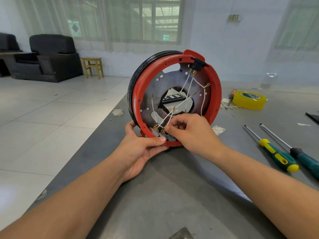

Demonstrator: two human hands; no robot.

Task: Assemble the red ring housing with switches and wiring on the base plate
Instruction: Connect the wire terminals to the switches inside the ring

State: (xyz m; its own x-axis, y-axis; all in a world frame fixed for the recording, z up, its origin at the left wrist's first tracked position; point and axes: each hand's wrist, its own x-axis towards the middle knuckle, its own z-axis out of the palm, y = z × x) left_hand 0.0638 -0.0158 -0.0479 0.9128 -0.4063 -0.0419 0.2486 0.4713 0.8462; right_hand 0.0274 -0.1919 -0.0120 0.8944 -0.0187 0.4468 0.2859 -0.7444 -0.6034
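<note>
Red ring housing (217, 94), glossy moulded plastic, stands on edge on the grey table (155, 195), fitted around a dull, perforated metal base plate (151, 90) with a central cut-out. White wires (187, 87) with brass terminals cross the plate. Black switch (196, 65) sits at the top rim. Left hand (138, 149) grips the lower rim, thumb pressed on grey switches (170, 138). Right hand (191, 131): fingers curled, tips pinching a wire terminal there. Two ridged-handle screwdrivers (279, 157) and a yellow tape roll (248, 100) lie to the right.
</note>
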